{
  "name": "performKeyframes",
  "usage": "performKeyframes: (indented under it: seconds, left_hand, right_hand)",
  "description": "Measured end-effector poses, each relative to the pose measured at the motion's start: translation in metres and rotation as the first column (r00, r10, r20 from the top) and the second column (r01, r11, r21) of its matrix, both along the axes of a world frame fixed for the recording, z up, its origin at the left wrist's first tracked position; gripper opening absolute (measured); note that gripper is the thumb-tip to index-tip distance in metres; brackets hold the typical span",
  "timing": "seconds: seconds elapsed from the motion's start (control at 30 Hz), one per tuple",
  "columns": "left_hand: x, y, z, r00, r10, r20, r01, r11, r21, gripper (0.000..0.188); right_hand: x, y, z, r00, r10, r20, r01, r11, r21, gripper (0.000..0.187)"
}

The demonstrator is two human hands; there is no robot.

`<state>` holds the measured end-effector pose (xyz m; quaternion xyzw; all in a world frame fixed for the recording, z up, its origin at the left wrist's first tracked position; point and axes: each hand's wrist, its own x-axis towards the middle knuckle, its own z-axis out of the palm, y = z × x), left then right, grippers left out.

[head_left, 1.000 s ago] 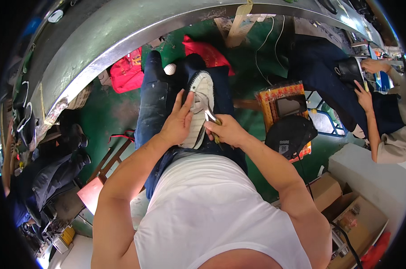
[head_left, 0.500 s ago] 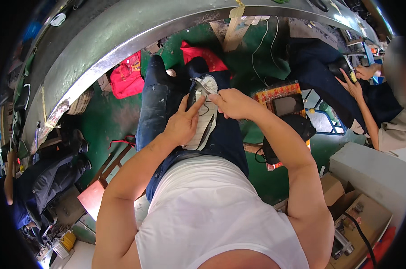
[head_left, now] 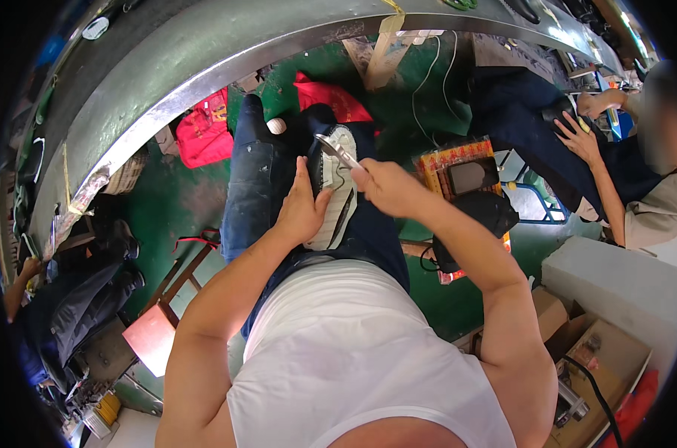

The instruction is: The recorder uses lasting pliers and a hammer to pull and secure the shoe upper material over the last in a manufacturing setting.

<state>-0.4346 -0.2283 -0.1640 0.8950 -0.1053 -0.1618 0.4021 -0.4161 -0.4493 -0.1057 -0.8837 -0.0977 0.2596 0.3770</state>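
A dark shoe [head_left: 343, 201] lies sole-up along my thigh, its pale, unfinished underside facing me and a dark slit near the heel end. My left hand [head_left: 304, 205] grips its left side, fingers stretched along the edge and thumb on the underside. In my closed right hand [head_left: 387, 187] is a shiny metal tool with a curved head [head_left: 338, 151]. That head lies over the toe part at the shoe's left edge. My fist hides most of the handle, so I cannot tell whether it is a hammer or pincers.
A long metal-edged bench [head_left: 226, 63] curves across the front. Red bags [head_left: 206, 131] lie on the green floor. To my right are a black bag [head_left: 473, 228], a phone-like dark slab [head_left: 469, 177] and a seated co-worker's hand [head_left: 579, 140]. A wooden chair [head_left: 155, 332] stands left.
My left fingers have straightened and drawn back from the tool's head to the shoe's side. The tool has shifted slightly, and my right hand has stayed closed on it.
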Motion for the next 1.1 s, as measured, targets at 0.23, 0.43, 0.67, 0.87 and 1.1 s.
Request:
performKeyframes:
  seconds: [0.23, 0.43, 0.67, 0.87, 1.1]
  left_hand:
    - [0.003, 0.021, 0.004, 0.976, -0.15, -0.157, 0.141, 0.988, -0.069, 0.101]
    - [-0.017, 0.053, -0.008, 0.825, -0.268, -0.497, 0.02, 0.894, -0.448, 0.103]
    - [0.014, 0.029, 0.004, 0.994, -0.057, -0.088, 0.052, 0.997, -0.058, 0.077]
    - [0.09, -0.005, -0.009, 0.848, 0.057, -0.527, -0.224, 0.939, -0.259, 0.066]
    - [0.066, 0.059, 0.046, 0.897, -0.064, -0.437, -0.433, 0.062, -0.899, 0.065]
  right_hand:
    - [-0.026, 0.002, 0.0, 0.994, 0.085, 0.064, -0.067, 0.966, -0.249, 0.048]
    - [-0.037, 0.008, 0.011, 0.997, 0.071, -0.041, -0.076, 0.988, -0.135, 0.049]
    - [-0.06, 0.003, -0.01, 0.998, -0.013, -0.054, 0.011, 0.999, -0.045, 0.047]
    - [-0.008, -0.061, 0.02, 0.927, -0.333, -0.176, 0.373, 0.87, 0.321, 0.041]
    - [0.045, -0.138, 0.105, 0.791, -0.604, -0.094, 0.54, 0.618, 0.571, 0.06]
